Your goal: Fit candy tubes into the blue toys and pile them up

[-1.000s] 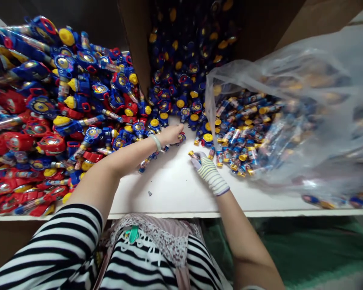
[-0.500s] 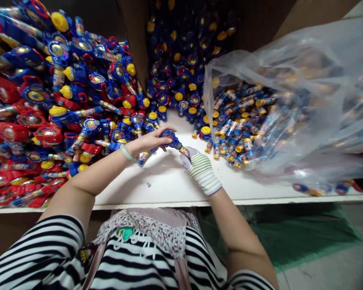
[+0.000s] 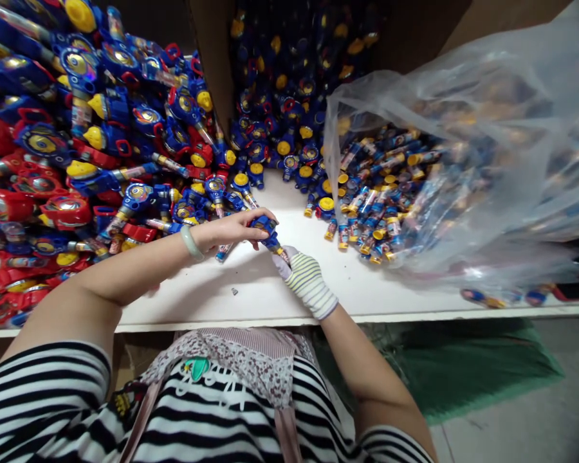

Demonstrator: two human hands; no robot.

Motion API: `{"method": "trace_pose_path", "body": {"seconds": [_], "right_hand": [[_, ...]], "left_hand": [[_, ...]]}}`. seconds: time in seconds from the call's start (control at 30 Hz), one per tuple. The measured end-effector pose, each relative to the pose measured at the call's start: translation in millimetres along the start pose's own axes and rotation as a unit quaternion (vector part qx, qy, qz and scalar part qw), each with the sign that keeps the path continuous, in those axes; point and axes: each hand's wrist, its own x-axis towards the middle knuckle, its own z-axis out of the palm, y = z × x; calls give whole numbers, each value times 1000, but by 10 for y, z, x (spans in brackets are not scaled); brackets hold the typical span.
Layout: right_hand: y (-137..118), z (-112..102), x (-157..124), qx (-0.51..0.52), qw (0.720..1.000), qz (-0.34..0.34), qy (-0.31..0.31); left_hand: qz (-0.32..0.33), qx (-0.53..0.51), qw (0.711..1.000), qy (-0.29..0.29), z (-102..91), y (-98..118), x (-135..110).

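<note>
The left hand (image 3: 238, 229) pinches a toy (image 3: 270, 241) between thumb and fingers; the gloved right hand (image 3: 306, 276) grips the small tube (image 3: 282, 254) at its lower end. The toy is shiny blue, with a rounded head partly hidden by fingers; the tube has a patterned, multicoloured wrap. Toy and tube slant in line above the white table (image 3: 270, 302), between a heap of red and blue toys (image 3: 139, 193) and a clear bag (image 3: 506, 83) of tubes.

A white tabletop (image 3: 357, 296) bears heaped red and blue toys (image 3: 67, 211), a translucent bag (image 3: 502, 186) of labelled tubes (image 3: 367, 202) and a grey chip (image 3: 234, 291).
</note>
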Motion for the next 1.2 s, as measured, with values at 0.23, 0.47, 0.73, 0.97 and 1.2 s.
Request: {"method": "trace_pose_path", "body": {"seconds": [0.23, 0.47, 0.73, 0.97, 1.2], "right_hand": [[-94, -26, -102, 22, 1000, -10, 15], [-54, -85, -116, 294, 954, -43, -25], [-25, 170, -200, 518, 839, 3, -169], [-59, 80, -81, 241, 969, 11, 45], [-23, 209, -120, 465, 870, -30, -162]], "left_hand": [[-21, -117, 993, 2, 0, -124, -72], [23, -34, 999, -8, 59, -148, -217], [53, 86, 993, -67, 67, 68, -284], [31, 42, 994, 95, 93, -5, -290], [102, 125, 986, -32, 2, 26, -286]]}}
